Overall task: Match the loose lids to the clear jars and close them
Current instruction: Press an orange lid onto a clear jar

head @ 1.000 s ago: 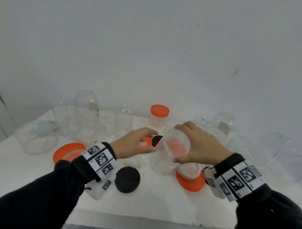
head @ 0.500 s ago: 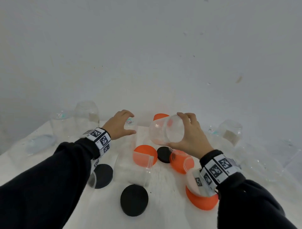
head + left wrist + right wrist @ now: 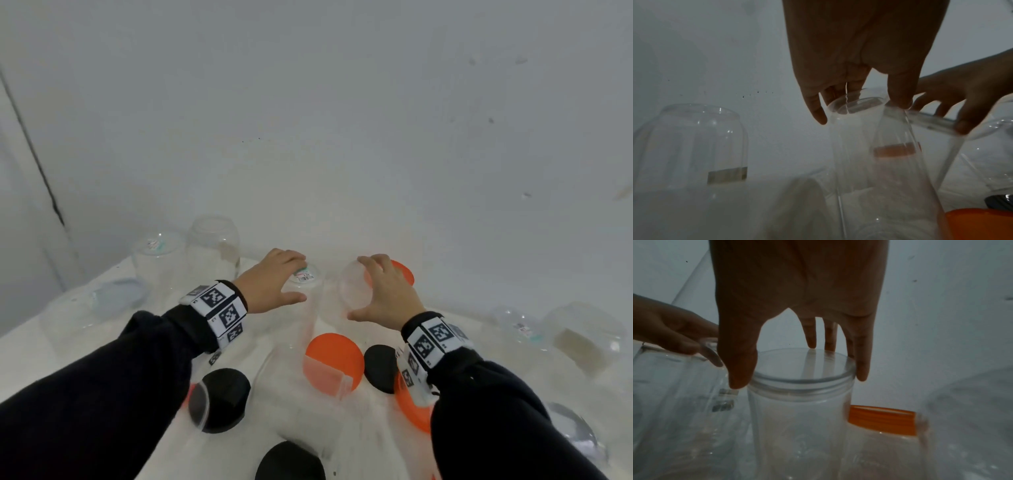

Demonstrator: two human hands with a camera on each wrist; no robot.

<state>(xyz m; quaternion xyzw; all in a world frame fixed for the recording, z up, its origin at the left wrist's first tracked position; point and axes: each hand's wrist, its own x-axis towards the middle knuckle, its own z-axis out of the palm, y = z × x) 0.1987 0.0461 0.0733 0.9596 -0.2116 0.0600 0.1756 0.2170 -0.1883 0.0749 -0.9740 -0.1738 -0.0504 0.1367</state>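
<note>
**Both hands on clear jars at the back of the table**

Right hand (image 3: 385, 296) clamped from above on the threaded rim of an open, clear round plastic jar (image 3: 801, 402), thumb (image 3: 740, 369) on one side of the mouth, fingers (image 3: 861, 368) curled over the far side. Jar lidless, standing near the wall, just in front of a lidded jar with an orange screw cap (image 3: 881, 419).

Left hand (image 3: 274, 284) set over the top of a tall clear jar bearing a barcode sticker (image 3: 305, 277), fingertips (image 3: 818, 112) curled down around its upper edge, thumb on the nearer side; apparently gripping, though blur leaves the firmness hard to tell. Tall jar just beside the right-hand jar, on its left.

Loose lids scattered across the white table (image 3: 274, 387) nearer the person: a flat orange round lid (image 3: 334, 353) between the forearms, a small black round lid (image 3: 380, 368) just right of it, a second black lid (image 3: 222, 397) by the left sleeve, a third black lid (image 3: 291, 462) at the bottom edge. More clear jars (image 3: 212, 243) standing far left against the wall.
</note>
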